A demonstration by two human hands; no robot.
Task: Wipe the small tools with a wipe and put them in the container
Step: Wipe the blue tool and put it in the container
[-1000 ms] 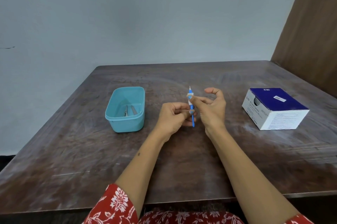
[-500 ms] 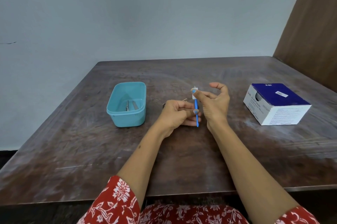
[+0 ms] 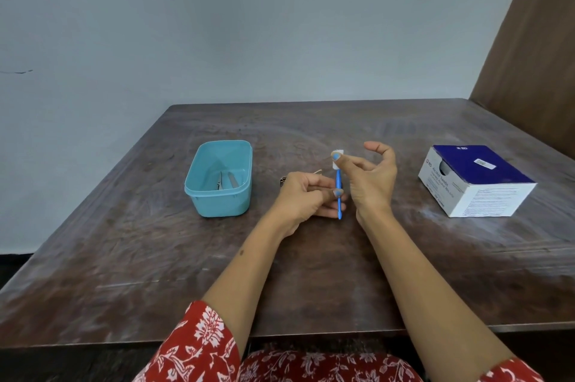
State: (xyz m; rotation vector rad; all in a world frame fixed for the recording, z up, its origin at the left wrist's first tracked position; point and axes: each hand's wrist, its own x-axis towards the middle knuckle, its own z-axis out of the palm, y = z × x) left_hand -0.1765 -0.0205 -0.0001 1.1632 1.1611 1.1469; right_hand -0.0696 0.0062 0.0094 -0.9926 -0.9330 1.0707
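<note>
The wipe (image 3: 337,159), a small white square, is pinched between the thumb and forefinger of the right hand (image 3: 371,177) at the top of the blue tool (image 3: 338,191); the other fingers of that hand are spread loosely open. The tool is held nearly upright, lower on its shaft, by the closed fingertips of the left hand (image 3: 306,198), with its bottom end hanging free below them. Both hands are raised a little over the table (image 3: 311,272), between the tub (image 3: 219,177) on the left and the box (image 3: 476,179) of swabs on the right.

The wiping step is judged to be in hand, with the wipe at the upper end of the shaft. At least two metal tools (image 3: 225,182) are already seen lying in the tub, so part of the task appears done. A small dark item is partly hidden just behind the left hand; what it is cannot be told.

Next, the blue tool would need to be freed from the wipe, carried left over the tub rim and let go.
</note>
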